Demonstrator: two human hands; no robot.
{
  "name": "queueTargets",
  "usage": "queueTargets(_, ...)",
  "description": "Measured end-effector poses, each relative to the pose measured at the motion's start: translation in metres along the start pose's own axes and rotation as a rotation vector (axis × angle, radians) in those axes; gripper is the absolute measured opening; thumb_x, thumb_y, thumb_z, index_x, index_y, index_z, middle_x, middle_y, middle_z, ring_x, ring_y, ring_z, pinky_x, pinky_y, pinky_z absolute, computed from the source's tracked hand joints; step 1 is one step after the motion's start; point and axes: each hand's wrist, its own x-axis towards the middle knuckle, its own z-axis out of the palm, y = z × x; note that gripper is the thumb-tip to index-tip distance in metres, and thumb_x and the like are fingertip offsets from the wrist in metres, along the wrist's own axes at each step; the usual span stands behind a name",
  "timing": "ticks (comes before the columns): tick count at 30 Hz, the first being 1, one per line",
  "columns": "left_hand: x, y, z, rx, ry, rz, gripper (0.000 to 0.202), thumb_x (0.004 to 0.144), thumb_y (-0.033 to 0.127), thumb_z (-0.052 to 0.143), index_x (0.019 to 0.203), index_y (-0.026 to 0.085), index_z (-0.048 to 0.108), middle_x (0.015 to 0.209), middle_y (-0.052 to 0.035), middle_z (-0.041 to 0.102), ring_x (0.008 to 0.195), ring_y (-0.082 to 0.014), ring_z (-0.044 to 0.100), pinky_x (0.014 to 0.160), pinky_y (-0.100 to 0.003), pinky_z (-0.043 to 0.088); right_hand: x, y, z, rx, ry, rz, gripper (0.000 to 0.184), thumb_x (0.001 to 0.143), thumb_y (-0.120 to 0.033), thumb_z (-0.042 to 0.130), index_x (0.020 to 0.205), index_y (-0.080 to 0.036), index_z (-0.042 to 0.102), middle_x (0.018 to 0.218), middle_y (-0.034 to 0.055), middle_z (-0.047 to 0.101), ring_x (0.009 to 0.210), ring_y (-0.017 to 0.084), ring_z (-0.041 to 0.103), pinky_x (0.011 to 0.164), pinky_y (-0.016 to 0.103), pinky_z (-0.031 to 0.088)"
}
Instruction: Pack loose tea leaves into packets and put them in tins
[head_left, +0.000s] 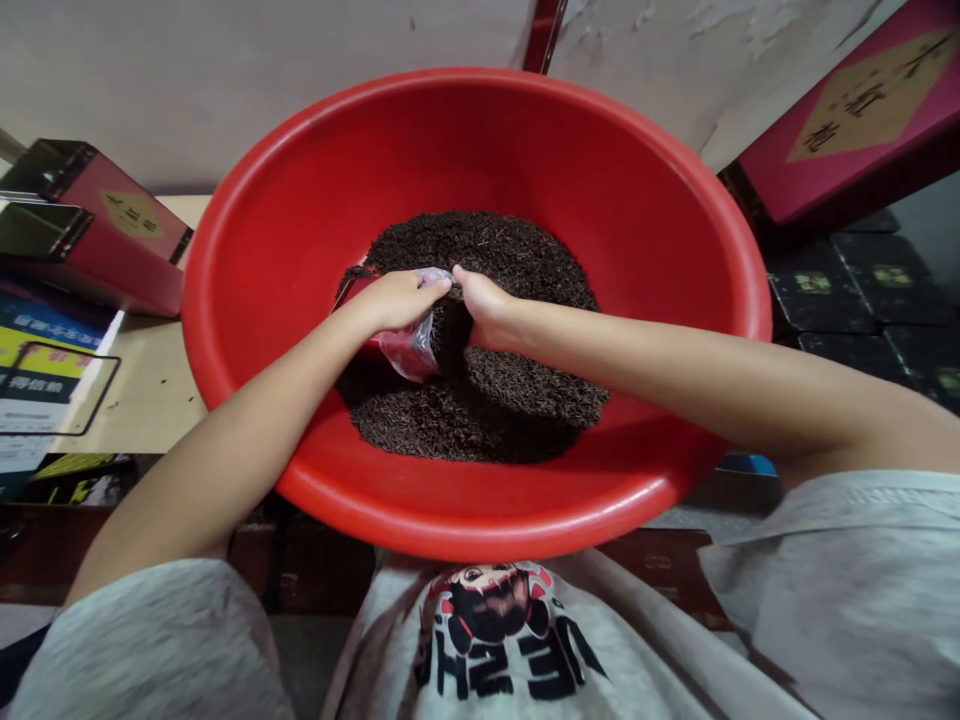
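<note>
A big red plastic basin sits in front of me with a heap of dark loose tea leaves in its bottom. My left hand grips the mouth of a small red and clear packet lying on the leaves. My right hand is cupped right beside the packet's mouth, fingers curled down into the leaves; whether they hold any is hidden.
Red tea boxes with gold labels lie at the left and upper right. Dark green-black packets are stacked at the right. A printed sheet rests on the wooden table at the left. A white wall rises behind.
</note>
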Motion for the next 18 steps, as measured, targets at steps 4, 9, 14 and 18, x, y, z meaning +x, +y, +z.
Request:
queueTargets(4,0.000,0.005,0.001,0.121,-0.009,-0.007,0.041,0.078,0.044,0.048,0.106,0.018,0.062,0.098,-0.0097,0.068,0.087,-0.0223,0.063,0.073,-0.027,0.045,-0.015,0.001,-0.010,0.066,-0.120,0.093,0.066,0.093,-0.045,0.006,0.102,-0.016,0.064,0.078,0.0103,0.068,0.088,0.022,0.062,0.081,0.038,0.049)
queueTargets(9,0.000,0.012,0.009,0.222,0.023,-0.089,0.043,0.071,0.038,0.052,0.106,0.017,0.062,0.102,-0.0136,0.066,0.090,-0.0261,0.063,0.075,-0.031,0.048,-0.007,0.017,-0.028,-0.447,-0.042,0.024,0.045,0.091,-0.042,0.032,0.094,-0.013,0.066,0.101,0.0129,0.066,0.097,0.023,0.059,0.090,0.035,0.044)
queueTargets(14,-0.005,0.016,0.009,0.239,-0.010,-0.170,0.055,0.073,0.041,0.052,0.120,0.013,0.054,0.113,-0.0184,0.062,0.101,-0.0328,0.060,0.083,-0.039,0.048,0.022,0.048,-0.063,-0.887,0.125,0.113,0.031,0.086,-0.026,0.041,0.085,-0.010,0.068,0.092,0.0140,0.067,0.090,0.023,0.060,0.084,0.032,0.044)
queueTargets(18,-0.010,0.023,0.009,0.279,-0.033,-0.213,0.067,0.078,0.040,0.046,0.135,0.005,0.036,0.122,-0.0251,0.055,0.109,-0.0384,0.056,0.086,-0.045,0.046,0.035,0.069,-0.063,-0.849,0.129,0.099,0.040,0.090,-0.035,0.038,0.092,-0.009,0.068,0.092,0.0136,0.066,0.091,0.021,0.060,0.084,0.030,0.044)
